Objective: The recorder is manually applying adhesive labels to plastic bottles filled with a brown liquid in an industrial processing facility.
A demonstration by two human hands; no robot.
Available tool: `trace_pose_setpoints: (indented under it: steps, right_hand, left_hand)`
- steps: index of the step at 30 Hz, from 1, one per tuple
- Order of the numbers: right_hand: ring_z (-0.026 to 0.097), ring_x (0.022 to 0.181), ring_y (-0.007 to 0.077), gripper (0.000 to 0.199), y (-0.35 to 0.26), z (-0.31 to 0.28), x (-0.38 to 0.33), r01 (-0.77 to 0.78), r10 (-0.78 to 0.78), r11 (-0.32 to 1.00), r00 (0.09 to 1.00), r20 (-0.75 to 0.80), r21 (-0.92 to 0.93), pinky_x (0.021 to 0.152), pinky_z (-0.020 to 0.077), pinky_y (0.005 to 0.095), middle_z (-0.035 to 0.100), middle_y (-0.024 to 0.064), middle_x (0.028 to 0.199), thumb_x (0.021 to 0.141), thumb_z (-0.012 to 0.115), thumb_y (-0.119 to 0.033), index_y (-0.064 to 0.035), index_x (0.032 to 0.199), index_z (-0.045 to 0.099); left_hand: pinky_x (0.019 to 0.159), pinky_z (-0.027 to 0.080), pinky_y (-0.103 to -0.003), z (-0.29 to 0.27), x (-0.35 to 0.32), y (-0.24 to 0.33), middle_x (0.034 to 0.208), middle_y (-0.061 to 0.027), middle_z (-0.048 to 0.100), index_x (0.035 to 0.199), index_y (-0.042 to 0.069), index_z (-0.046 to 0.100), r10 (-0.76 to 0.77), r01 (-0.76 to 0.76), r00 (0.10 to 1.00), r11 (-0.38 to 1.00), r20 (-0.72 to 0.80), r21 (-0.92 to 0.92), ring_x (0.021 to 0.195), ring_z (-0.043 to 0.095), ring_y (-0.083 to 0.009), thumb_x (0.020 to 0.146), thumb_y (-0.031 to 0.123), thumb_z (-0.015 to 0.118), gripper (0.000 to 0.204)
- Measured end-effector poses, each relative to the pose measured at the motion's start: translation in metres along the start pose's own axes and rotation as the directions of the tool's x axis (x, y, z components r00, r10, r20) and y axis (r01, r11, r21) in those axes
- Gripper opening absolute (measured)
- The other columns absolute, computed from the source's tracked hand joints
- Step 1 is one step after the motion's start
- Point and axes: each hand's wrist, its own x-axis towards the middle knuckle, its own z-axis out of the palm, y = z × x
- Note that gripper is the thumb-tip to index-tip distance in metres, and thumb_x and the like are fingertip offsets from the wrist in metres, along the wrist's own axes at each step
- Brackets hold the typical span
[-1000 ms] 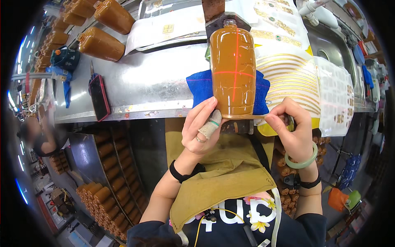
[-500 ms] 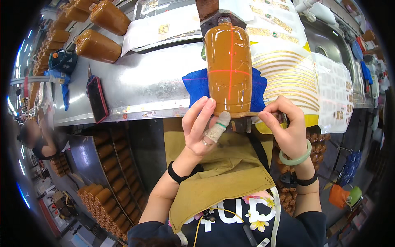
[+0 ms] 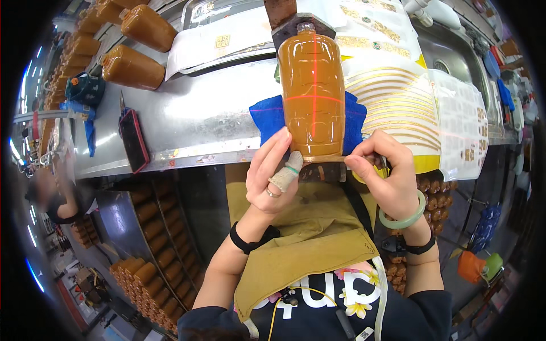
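A clear plastic bottle of orange-brown liquid [image 3: 314, 94] lies on a blue cloth [image 3: 269, 116] on the steel counter, with a red laser cross on its side. My left hand [image 3: 277, 174], one finger bandaged, touches the bottle's base from the left with fingers spread. My right hand [image 3: 384, 176] pinches at the bottle's lower right edge, where a transparent label or film seems to be held. The bottle's neck points away into a dark metal holder [image 3: 284, 17].
Several more filled bottles [image 3: 133, 68] lie at the counter's far left. A red-cased phone [image 3: 134, 140] rests near the counter edge. Stacks of gold-printed labels [image 3: 398, 102] lie right of the bottle. Crates of bottles [image 3: 145, 284] stand below left.
The bottle sits a little further from me than before. Both hands have closed in on its base, the right hand moving left toward its lower corner.
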Motion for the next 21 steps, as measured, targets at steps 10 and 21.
trace_pose_setpoints:
  steps: [10,21]
  right_hand:
    - [0.057,0.066,0.0149,0.011,0.008,0.005,0.002,0.003,-0.004,1.0,1.0,-0.024,-0.023,0.063,0.0451,0.0299,0.066,0.0067,0.076,0.087,0.079,-0.006,0.0012,0.085,0.071]
    - [0.056,0.065,0.0133,0.01,0.001,0.003,0.001,-0.011,0.011,1.0,1.0,0.012,-0.003,0.063,0.0448,0.029,0.065,0.0059,0.076,0.087,0.079,-0.006,0.0009,0.085,0.071]
  left_hand:
    - [0.094,0.06,-0.043,-0.001,0.005,0.005,0.124,-0.0202,0.068,0.12,0.005,0.071,0.225,-0.233,0.972,0.949,0.061,0.214,0.114,0.067,-0.0401,0.083,-0.008,0.079,0.04]
    - [0.086,0.066,-0.045,0.001,-0.001,-0.003,0.119,-0.0208,0.071,0.146,0.018,0.045,0.045,-0.045,0.999,0.999,0.025,0.006,0.105,0.073,-0.0431,0.083,-0.01,0.079,0.077]
